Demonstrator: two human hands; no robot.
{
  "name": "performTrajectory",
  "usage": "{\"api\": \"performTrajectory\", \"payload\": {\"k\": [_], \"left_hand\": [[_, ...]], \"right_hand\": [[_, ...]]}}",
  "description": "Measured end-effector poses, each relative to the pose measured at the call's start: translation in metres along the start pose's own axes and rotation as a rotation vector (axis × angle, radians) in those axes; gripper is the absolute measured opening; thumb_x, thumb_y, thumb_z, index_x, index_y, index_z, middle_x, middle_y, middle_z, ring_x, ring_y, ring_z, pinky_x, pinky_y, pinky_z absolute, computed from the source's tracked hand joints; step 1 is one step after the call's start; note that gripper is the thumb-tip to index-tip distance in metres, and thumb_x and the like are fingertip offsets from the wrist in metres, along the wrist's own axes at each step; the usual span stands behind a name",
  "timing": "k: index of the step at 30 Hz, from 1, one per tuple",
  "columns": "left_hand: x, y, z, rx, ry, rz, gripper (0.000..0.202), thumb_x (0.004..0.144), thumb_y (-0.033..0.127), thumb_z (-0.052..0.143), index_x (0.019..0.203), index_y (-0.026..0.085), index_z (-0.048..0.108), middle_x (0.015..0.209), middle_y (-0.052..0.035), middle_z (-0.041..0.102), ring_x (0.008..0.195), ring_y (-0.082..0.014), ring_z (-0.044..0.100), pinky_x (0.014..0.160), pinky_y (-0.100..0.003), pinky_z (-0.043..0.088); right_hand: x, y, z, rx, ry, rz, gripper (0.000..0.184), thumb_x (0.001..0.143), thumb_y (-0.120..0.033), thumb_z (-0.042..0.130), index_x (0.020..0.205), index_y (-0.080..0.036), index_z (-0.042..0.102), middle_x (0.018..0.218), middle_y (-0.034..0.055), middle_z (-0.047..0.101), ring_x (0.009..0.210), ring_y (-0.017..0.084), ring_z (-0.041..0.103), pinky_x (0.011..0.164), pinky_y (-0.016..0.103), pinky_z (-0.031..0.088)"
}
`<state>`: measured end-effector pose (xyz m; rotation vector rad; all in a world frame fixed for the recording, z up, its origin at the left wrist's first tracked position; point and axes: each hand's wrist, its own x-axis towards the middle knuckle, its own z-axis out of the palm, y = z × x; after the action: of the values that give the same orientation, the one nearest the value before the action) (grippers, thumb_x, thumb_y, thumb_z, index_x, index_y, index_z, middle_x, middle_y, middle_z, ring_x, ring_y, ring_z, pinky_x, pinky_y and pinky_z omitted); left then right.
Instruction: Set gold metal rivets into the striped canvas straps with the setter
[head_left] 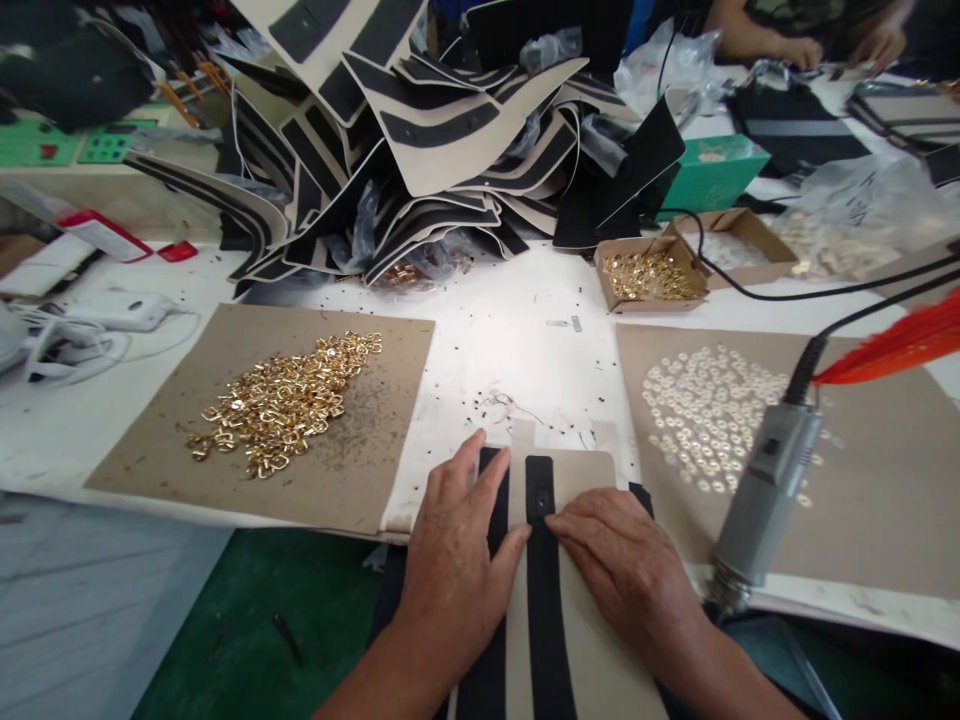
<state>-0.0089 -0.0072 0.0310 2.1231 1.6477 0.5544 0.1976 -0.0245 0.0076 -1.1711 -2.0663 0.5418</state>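
A beige panel with black strips (592, 600) lies before me at the table's front edge. On its middle black strip (541, 570), near the far end, is a small dark round fitting (541, 502). My left hand (465, 545) rests flat on the panel's left side, fingers apart, thumb tip at the strip's left edge just below the fitting. My right hand (626, 550) lies on the panel's right side, thumb and fingers pressed together, tips at the strip's right edge. Whether anything small is between those fingertips is hidden.
Gold metal clasps (292, 400) are heaped on a left board; pale washers (712, 415) cover a right one. A grey corded power tool (772, 490) hangs at right. Behind are stacked striped panels (442, 130), a box of gold parts (649, 275) and a co-worker's hands (840, 50).
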Motion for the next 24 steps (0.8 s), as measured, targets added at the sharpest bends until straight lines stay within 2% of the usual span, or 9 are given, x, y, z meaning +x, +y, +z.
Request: {"api": "performTrajectory", "payload": {"k": [4, 7, 10, 15, 18, 21, 24], "left_hand": [[0.005, 0.002, -0.006, 0.043, -0.071, 0.116, 0.042, 0.085, 0.015, 0.065, 0.124, 0.029, 0.069, 0.155, -0.0040, 0.051, 0.145, -0.0344, 0.039, 0.117, -0.059, 0.040], [0.005, 0.005, -0.004, 0.072, -0.076, 0.137, 0.039, 0.084, 0.014, 0.063, 0.117, 0.031, 0.073, 0.158, 0.0009, 0.048, 0.152, -0.0341, 0.030, 0.123, -0.062, 0.028], [0.006, 0.007, -0.001, 0.078, -0.076, 0.141, 0.033, 0.085, 0.020, 0.064, 0.114, 0.030, 0.074, 0.156, 0.0020, 0.051, 0.153, -0.0331, 0.030, 0.126, -0.061, 0.022], [0.008, 0.006, 0.000, 0.023, -0.094, 0.129, 0.027, 0.087, 0.027, 0.069, 0.114, 0.027, 0.073, 0.145, -0.0010, 0.063, 0.144, -0.0312, 0.044, 0.125, -0.059, 0.026], [0.009, 0.004, 0.001, -0.053, -0.099, 0.105, 0.029, 0.085, 0.024, 0.073, 0.114, 0.028, 0.072, 0.143, -0.0010, 0.064, 0.141, -0.0300, 0.047, 0.122, -0.059, 0.031], [0.011, 0.002, 0.003, -0.133, -0.090, 0.090, 0.029, 0.083, 0.022, 0.076, 0.111, 0.030, 0.074, 0.140, -0.0015, 0.065, 0.138, -0.0299, 0.048, 0.121, -0.059, 0.033], [0.012, 0.000, 0.004, -0.173, -0.087, 0.077, 0.031, 0.081, 0.023, 0.079, 0.110, 0.031, 0.075, 0.139, -0.0011, 0.065, 0.138, -0.0301, 0.048, 0.121, -0.059, 0.031]], "right_hand": [[0.000, -0.001, 0.001, -0.009, 0.012, 0.002, 0.022, 0.101, -0.010, 0.054, 0.113, -0.021, 0.068, 0.097, 0.0062, 0.071, 0.090, 0.022, 0.065, 0.081, 0.038, 0.050], [0.001, -0.001, 0.001, -0.007, 0.012, 0.008, 0.023, 0.100, -0.009, 0.054, 0.113, -0.022, 0.069, 0.097, 0.0058, 0.071, 0.090, 0.022, 0.065, 0.081, 0.038, 0.050], [0.002, -0.001, 0.001, -0.006, 0.012, 0.004, 0.022, 0.101, -0.009, 0.054, 0.113, -0.021, 0.068, 0.098, 0.0059, 0.070, 0.091, 0.022, 0.065, 0.081, 0.038, 0.049], [0.002, -0.001, 0.001, 0.023, 0.025, 0.019, 0.018, 0.102, -0.012, 0.056, 0.112, -0.021, 0.068, 0.096, 0.0061, 0.071, 0.090, 0.022, 0.065, 0.082, 0.039, 0.051], [0.002, -0.001, 0.001, 0.073, 0.027, 0.044, 0.017, 0.102, -0.015, 0.056, 0.111, -0.022, 0.069, 0.096, 0.0062, 0.071, 0.091, 0.022, 0.066, 0.083, 0.039, 0.052], [0.004, 0.000, -0.003, 0.129, 0.007, 0.127, 0.013, 0.103, -0.021, 0.058, 0.107, -0.024, 0.070, 0.097, 0.0049, 0.073, 0.092, 0.022, 0.067, 0.081, 0.038, 0.054], [0.008, 0.000, -0.015, 0.046, 0.062, 0.187, 0.011, 0.101, -0.028, 0.061, 0.104, -0.026, 0.071, 0.098, 0.0042, 0.074, 0.092, 0.023, 0.068, 0.083, 0.039, 0.054]]}}
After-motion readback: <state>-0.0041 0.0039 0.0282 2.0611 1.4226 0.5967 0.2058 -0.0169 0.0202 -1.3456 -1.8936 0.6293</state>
